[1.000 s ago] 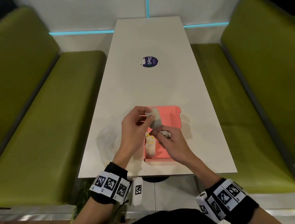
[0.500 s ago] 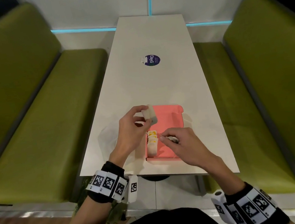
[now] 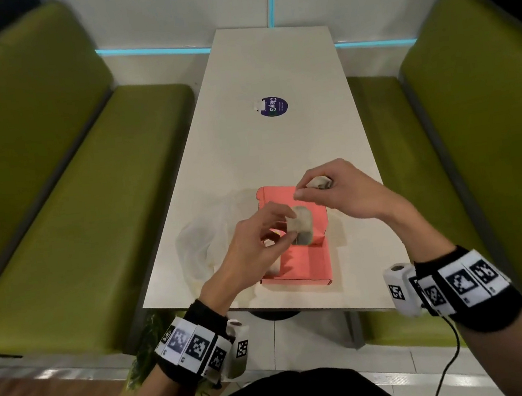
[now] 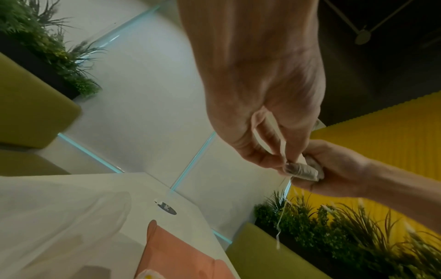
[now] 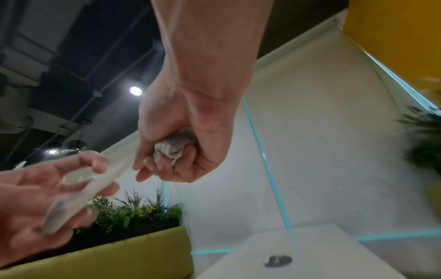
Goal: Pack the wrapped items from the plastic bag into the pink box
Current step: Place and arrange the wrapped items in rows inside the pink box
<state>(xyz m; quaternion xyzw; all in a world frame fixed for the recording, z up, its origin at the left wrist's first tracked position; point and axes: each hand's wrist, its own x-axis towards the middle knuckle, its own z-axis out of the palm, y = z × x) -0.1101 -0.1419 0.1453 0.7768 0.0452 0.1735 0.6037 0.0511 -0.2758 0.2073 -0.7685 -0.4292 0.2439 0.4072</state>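
Wrapped items: left hand (image 3: 252, 248) pinches one flat packet (image 3: 303, 229) above the pink box (image 3: 304, 266) on the tabletop (image 3: 280, 149); right hand (image 3: 341, 193) clenches a crumpled one (image 3: 317, 182). Best lower each upright beside those already packed at the box's left.

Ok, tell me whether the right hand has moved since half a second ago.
Yes. The right hand has gone up and away from the person: it was over the near part of the pink box, and now it is at the far right corner.
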